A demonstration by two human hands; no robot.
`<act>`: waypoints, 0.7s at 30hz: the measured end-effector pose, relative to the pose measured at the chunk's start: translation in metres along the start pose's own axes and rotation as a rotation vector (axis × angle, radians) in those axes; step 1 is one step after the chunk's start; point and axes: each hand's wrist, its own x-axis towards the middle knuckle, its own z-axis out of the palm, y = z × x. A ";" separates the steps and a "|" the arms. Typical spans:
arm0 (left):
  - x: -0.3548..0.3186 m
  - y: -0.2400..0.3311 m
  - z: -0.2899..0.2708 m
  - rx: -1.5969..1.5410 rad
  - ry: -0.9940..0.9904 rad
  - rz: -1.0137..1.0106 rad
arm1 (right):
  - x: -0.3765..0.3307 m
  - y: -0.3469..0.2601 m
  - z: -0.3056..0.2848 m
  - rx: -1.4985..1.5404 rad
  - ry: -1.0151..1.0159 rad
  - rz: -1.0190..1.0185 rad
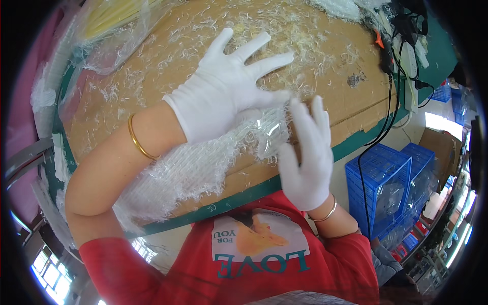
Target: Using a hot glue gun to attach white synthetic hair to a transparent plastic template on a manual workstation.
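Tabletop [356, 142] with green edge. Pale floor [339, 180] beyond; blue plastic crates [378, 162] standing at right. Window [51, 273] bright at lower left. Strip light [459, 247] glowing, far right.

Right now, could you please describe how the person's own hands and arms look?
The left hand and right hand wear plain white gloves. The left arm has a gold-coloured bangle, the right a silver-coloured bangle. Both sleeves are red.

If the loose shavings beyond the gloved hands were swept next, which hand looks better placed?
Probably left: the left hand is spread farther out over the cardboard, its fingers pointing toward the shavings; the right hand sits nearer the red shirt.
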 end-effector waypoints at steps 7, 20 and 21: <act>-0.009 -0.001 -0.001 0.000 -0.001 0.021 | 0.004 -0.001 -0.012 -0.065 -0.305 -0.076; -0.009 -0.006 0.006 0.103 0.153 0.156 | -0.056 -0.001 0.004 0.019 -0.017 -0.007; -0.011 -0.008 0.005 0.154 0.128 0.183 | -0.057 -0.003 0.004 0.058 -0.025 -0.012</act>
